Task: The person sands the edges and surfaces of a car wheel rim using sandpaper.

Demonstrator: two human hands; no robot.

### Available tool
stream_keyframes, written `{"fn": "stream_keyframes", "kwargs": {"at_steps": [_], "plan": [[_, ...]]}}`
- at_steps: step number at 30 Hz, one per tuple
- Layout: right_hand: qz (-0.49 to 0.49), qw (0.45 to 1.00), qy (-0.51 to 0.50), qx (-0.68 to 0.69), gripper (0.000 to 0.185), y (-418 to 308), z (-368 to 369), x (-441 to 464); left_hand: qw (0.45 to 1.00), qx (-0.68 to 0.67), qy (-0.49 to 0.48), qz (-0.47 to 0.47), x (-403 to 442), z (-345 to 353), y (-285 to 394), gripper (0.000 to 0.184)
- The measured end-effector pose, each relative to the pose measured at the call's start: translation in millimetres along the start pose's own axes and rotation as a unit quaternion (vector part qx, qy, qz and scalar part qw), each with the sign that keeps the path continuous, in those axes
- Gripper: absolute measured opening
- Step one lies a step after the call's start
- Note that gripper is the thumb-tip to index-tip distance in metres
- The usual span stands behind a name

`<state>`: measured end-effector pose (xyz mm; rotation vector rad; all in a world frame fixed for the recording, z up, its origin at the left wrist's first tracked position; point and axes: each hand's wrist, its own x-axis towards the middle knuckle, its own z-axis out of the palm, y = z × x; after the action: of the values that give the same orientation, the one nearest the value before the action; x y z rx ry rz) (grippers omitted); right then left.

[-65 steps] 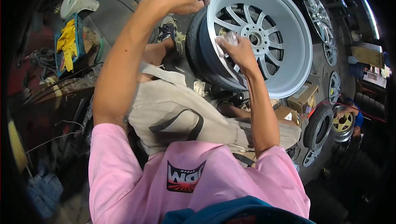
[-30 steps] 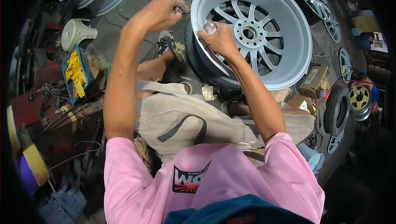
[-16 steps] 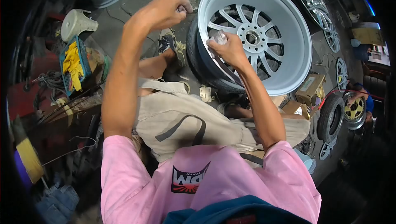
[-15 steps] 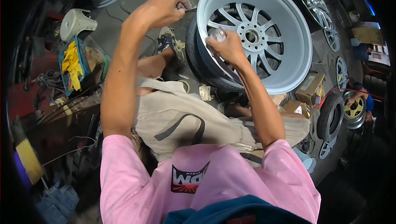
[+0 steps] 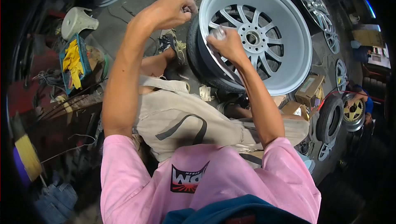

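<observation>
A large grey alloy wheel rim [image 5: 303, 55] rests tilted on a black tyre [image 5: 193, 46] in front of me. My right hand [image 5: 228, 44] is closed at the rim's left edge. A crumpled, pale, shiny piece [image 5: 219, 32] shows at its fingers, too blurred to name its material. My left hand [image 5: 175, 9] is raised just left of the rim, its fingers curled; whatever they hold, if anything, is hidden.
At left stand a white stool [image 5: 78, 23] and a blue basket [image 5: 86, 65] with yellow gloves [image 5: 72, 63]. Cardboard boxes [image 5: 310, 90], a tyre [image 5: 330, 119] and more rims lie at right. Another person [image 5: 363, 100] handles a gold-centred wheel [image 5: 354, 112] there.
My left hand has shifted slightly right and down, closer to the rim. The right hand stays at the rim's left edge, and the view has moved a little.
</observation>
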<state>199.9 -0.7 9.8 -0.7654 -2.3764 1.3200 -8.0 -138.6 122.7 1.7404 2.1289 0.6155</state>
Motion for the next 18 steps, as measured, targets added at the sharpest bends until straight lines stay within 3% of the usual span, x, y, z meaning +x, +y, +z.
{"fn": "stream_keyframes", "kwargs": {"at_steps": [3,7,9,10,12,15,16,18], "plan": [[0.044,0.997,-0.042,0.038,0.025,3,-5,-12,1.0,0.006,0.003,-0.008,-1,-3,-2,0.029],[0.068,0.991,-0.049,0.108,0.027,-4,2,16,0.999,-0.007,-0.016,-0.043,0,-3,4,0.029],[0.079,0.987,-0.055,0.126,0.028,2,4,20,1.0,-0.008,-0.008,-0.014,0,1,2,0.029],[0.077,0.988,-0.055,0.125,0.028,-4,-3,12,1.0,-0.011,0.001,0.011,0,1,1,0.029],[0.049,0.991,-0.121,-0.016,0.025,-10,-28,-23,1.0,-0.012,0.009,0.008,-2,-1,-2,0.029],[0.122,0.973,-0.19,0.037,0.027,-7,-57,-55,1.0,-0.007,0.005,-0.013,-7,-4,-8,0.029],[0.069,0.984,-0.166,0.007,0.029,-5,-54,-52,1.0,0.004,-0.001,-0.028,-6,-5,-8,0.029],[0.064,0.985,-0.158,0.011,0.03,-6,-42,-33,1.0,0.003,-0.003,-0.016,-3,-2,-4,0.029]]}}
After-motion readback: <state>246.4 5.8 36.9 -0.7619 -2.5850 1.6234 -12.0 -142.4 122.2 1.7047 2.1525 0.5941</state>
